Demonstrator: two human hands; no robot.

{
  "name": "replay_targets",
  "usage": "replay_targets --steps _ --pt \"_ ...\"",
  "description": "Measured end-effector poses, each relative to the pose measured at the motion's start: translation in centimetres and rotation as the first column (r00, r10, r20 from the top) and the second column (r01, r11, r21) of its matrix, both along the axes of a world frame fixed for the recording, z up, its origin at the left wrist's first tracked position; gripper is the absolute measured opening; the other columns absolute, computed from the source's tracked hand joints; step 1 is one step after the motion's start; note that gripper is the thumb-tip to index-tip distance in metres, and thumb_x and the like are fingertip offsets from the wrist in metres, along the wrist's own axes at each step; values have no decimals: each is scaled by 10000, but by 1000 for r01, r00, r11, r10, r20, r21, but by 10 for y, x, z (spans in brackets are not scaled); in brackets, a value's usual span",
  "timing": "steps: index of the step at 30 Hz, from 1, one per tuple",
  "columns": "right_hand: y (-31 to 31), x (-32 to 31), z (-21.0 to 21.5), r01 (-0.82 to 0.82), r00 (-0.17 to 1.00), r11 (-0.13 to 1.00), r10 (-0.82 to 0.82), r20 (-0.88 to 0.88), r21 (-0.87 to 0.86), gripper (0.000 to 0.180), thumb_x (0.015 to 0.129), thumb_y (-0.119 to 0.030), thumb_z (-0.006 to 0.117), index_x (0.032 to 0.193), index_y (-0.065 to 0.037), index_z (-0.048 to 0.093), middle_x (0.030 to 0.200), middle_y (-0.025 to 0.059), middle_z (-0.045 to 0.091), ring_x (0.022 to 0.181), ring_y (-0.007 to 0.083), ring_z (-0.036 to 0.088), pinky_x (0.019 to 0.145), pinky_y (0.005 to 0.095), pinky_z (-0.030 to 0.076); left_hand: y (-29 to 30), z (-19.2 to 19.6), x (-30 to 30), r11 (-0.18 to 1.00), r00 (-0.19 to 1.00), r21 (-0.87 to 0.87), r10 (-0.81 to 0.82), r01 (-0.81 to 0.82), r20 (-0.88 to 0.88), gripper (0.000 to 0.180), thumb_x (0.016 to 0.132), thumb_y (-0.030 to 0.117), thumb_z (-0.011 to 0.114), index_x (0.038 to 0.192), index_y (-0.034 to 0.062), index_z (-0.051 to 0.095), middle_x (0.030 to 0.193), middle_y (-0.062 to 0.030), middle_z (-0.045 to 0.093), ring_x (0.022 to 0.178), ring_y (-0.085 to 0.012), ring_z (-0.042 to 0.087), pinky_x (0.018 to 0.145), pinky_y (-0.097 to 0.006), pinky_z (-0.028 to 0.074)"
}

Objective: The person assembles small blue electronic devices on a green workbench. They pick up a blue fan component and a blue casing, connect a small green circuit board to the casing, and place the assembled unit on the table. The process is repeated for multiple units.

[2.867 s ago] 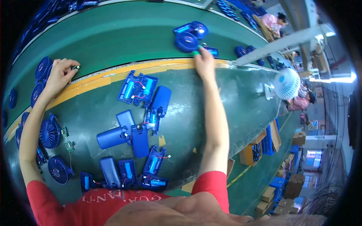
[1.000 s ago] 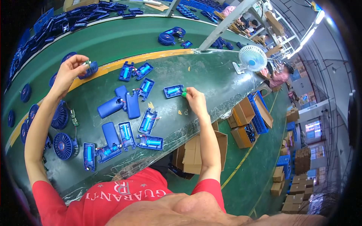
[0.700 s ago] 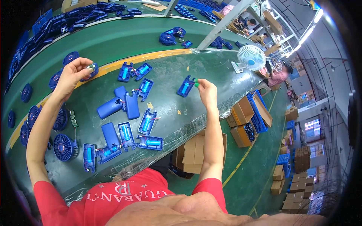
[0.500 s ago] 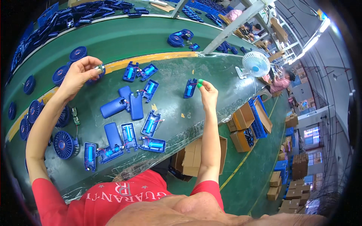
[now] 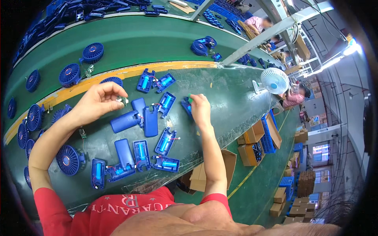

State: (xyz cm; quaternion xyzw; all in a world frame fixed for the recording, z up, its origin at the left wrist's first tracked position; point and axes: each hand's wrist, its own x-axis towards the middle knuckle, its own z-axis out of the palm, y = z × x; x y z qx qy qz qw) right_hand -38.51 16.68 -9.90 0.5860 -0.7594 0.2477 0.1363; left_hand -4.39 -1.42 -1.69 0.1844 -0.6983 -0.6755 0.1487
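Note:
My left hand (image 5: 100, 103) pinches a small green circuit board (image 5: 124, 101) over the left part of the bench. Just beyond it lies a round blue fan head (image 5: 112, 81); whether wires join the two I cannot make out. Green coverings show on the fingertips of my right hand (image 5: 201, 111), which grips a blue handle shell (image 5: 186, 106), partly hidden behind the fingers. Between my hands lie several open blue shells with light-blue batteries and wires, such as one shell (image 5: 165, 141), and plain blue covers (image 5: 151, 121).
Several blue fan heads (image 5: 67, 160) rest at the left. Past a yellow strip (image 5: 157, 67) runs a green conveyor (image 5: 138, 43) with more fans. A white desk fan (image 5: 274, 80) stands far right. Cardboard boxes (image 5: 250, 153) sit beyond the bench edge; co-workers (image 5: 295, 98) are farther off.
My left hand has come right and nearer with the circuit board. My right hand has shifted left with the blue shell, bringing the two closer together. The whole view has shifted slightly.

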Motion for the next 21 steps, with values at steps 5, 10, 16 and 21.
replay_targets --steps 5,10,16,21 --pt "-20 17 0 -110 989 993 105 -107 -43 299 768 63 604 1057 -9 628 900 132 622 852 295 601 748 385 504 -1 -2 3 999 1000 29 -22 22 12 190 834 2 659 1015 22 607 879 31 550 808 -26 521 727 -185 442" --pt "-14 16 -10 112 871 990 -57 487 -84 243 834 -2 638 1076 -5 625 916 116 658 874 241 639 770 328 505 -4 -8 1 996 999 93 -13 16 -35 193 836 -2 665 1019 12 605 896 20 560 820 -37 531 747 -196 456" --pt "-2 8 -12 92 987 986 -72 145 -138 168 793 -19 684 959 -40 675 889 92 660 859 262 593 810 363 452 -3 -6 1 997 998 72 3 1 -56 200 837 -4 656 1030 20 614 858 31 530 789 -30 507 729 -191 455" --pt "5 7 -11 171 916 976 -107 387 -134 145 851 -58 662 989 -25 692 906 70 671 862 173 601 763 294 470 0 -5 -6 995 995 95 14 -5 -97 219 842 -7 655 1053 17 601 912 19 565 838 -43 540 771 -206 471"
